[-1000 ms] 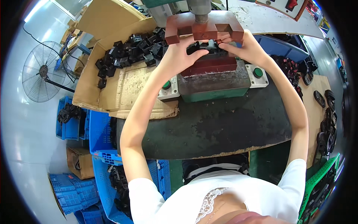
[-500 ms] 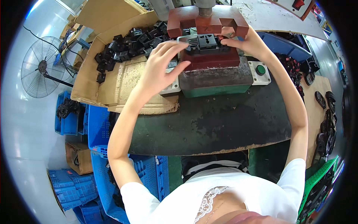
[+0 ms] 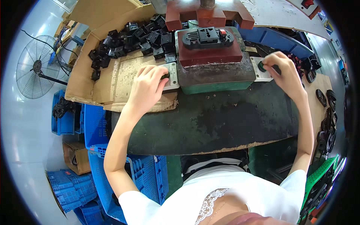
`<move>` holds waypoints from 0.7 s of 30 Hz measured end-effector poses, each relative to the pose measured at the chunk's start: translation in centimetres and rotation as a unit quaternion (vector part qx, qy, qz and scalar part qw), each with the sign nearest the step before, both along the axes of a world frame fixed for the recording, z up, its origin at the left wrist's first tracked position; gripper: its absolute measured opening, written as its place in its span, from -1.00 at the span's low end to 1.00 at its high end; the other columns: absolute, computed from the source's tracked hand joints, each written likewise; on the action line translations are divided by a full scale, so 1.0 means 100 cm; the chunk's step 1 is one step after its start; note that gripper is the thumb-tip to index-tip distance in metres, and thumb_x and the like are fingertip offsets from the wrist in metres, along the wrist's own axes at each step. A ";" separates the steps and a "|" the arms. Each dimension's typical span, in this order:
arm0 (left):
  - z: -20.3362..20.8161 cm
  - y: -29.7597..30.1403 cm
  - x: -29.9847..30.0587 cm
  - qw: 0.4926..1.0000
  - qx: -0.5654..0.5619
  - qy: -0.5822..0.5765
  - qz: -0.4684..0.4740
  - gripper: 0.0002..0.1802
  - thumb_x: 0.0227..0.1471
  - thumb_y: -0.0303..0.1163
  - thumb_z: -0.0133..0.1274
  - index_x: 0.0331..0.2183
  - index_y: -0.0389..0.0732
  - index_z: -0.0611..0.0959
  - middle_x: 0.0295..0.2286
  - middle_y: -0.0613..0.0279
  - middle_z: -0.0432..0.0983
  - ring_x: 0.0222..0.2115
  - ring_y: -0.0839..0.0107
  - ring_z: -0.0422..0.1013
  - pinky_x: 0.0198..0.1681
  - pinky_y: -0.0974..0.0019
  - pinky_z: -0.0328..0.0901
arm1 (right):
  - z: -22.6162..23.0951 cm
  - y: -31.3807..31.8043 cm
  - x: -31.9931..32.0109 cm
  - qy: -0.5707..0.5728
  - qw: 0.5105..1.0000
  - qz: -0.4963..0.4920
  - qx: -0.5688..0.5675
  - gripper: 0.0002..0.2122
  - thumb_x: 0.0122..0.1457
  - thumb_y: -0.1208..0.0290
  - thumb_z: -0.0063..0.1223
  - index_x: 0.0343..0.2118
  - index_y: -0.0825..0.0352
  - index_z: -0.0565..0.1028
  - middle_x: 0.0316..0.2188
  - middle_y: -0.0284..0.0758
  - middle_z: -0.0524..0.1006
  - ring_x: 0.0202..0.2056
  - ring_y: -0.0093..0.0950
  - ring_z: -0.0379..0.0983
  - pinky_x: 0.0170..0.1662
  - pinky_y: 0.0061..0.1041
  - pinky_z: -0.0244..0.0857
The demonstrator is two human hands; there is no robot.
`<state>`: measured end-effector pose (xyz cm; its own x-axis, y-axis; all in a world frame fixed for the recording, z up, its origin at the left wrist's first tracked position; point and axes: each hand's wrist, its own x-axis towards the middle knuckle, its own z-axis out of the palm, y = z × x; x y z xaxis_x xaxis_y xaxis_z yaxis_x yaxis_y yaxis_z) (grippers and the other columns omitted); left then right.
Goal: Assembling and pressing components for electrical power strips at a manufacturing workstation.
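My left hand is at the white button box left of the press, its curled fingers on a dark green push button. On the other side, my right hand has its thumb and fingers closed around the green push button of the right button box. Between them a long black socket housing with a red switch lies on the dark red block. The brown-red press head hangs behind and above it, apart from it.
A cardboard box at the left holds many small black parts. Blue crates stand below the dark worktable. Black housings lie on a board at the right. A blue bin sits behind my right hand.
Both hands have left the black socket housing, which now lies alone on the red block. My left hand has come down to the left button, my right hand out to the right button.
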<state>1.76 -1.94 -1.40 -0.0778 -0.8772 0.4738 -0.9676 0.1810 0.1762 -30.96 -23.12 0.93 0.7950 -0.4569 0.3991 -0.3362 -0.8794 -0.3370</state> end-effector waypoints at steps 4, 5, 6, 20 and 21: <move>0.003 -0.002 -0.006 0.999 0.004 -0.035 0.002 -0.77 -0.16 -0.57 0.08 -0.35 -0.22 0.45 -0.43 0.15 0.46 -0.32 0.17 0.39 -0.14 0.19 0.24 | -0.010 0.014 -0.002 -0.001 0.998 -0.017 -0.067 -0.83 -0.04 0.69 0.08 -0.35 0.41 0.44 -0.41 -0.22 0.45 -0.35 -0.31 0.45 -0.26 -0.43 0.33; 0.003 -0.001 -0.006 0.999 0.006 -0.036 0.002 -0.77 -0.16 -0.57 0.08 -0.35 -0.22 0.45 -0.43 0.15 0.46 -0.32 0.17 0.39 -0.14 0.19 0.24 | -0.010 0.017 0.000 -0.003 0.996 -0.013 -0.091 -0.84 -0.04 0.68 0.08 -0.36 0.41 0.43 -0.41 -0.21 0.45 -0.34 -0.29 0.44 -0.26 -0.43 0.33; 0.002 -0.002 -0.007 0.999 0.005 -0.044 0.004 -0.77 -0.16 -0.58 0.07 -0.36 -0.22 0.45 -0.44 0.15 0.46 -0.32 0.17 0.38 -0.14 0.19 0.24 | -0.010 0.017 0.000 -0.003 0.996 -0.014 -0.090 -0.84 -0.04 0.68 0.08 -0.36 0.41 0.43 -0.41 -0.21 0.45 -0.34 -0.29 0.44 -0.26 -0.43 0.33; 0.001 -0.005 -0.011 1.000 0.003 -0.025 0.016 -0.79 -0.19 -0.50 0.11 -0.44 -0.22 0.42 -0.51 0.17 0.42 -0.36 0.17 0.38 -0.18 0.17 0.24 | -0.011 0.009 -0.005 0.000 0.999 0.000 -0.046 -0.85 -0.04 0.67 0.09 -0.37 0.42 0.43 -0.42 -0.24 0.46 -0.35 -0.36 0.47 -0.25 -0.46 0.34; 0.001 -0.003 -0.011 0.999 0.003 -0.029 0.021 -0.80 -0.19 -0.50 0.11 -0.46 -0.22 0.41 -0.51 0.17 0.41 -0.37 0.17 0.38 -0.19 0.17 0.25 | -0.014 0.005 -0.005 -0.003 0.999 0.001 -0.046 -0.85 -0.04 0.67 0.09 -0.37 0.42 0.43 -0.42 -0.24 0.46 -0.35 -0.36 0.47 -0.25 -0.46 0.34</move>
